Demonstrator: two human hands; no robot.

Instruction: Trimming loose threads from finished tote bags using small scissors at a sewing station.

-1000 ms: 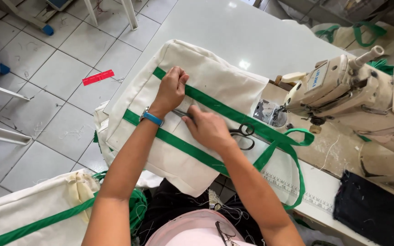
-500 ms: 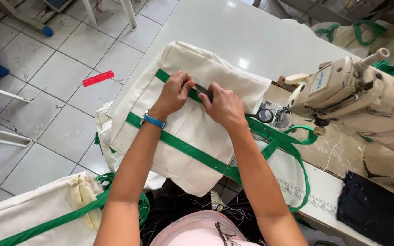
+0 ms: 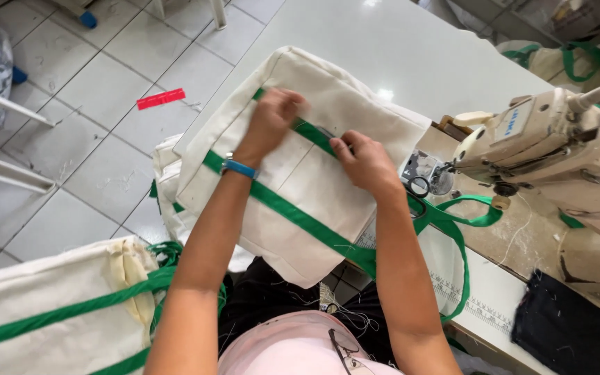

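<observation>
Two bare hands work on one cream canvas bag with green webbing straps (image 3: 293, 180), which lies flat across the near left edge of the white tabletop (image 3: 411, 48) and hangs partly over that edge; whether anything is inside it cannot be told. Right of it, at the tabletop's right edge, stands a worn cream industrial sewing machine (image 3: 557, 139). A second cream canvas bag with green straps (image 3: 50, 305) sits below the near left corner, beside the person's lap. A dark blue fabric piece (image 3: 571, 333) lies at the near right corner. Black-handled scissors (image 3: 418, 189) rest just beside the machine's needle area, near the bag's green loop handle (image 3: 463, 222). Left hand (image 3: 272, 121), fingers curled, pinches the green strap near the bag's far edge; a blue wristband (image 3: 239, 167) circles that wrist. Right hand (image 3: 366, 163), fingers bent, presses on the same strap, holding a small dark object I cannot identify.
</observation>
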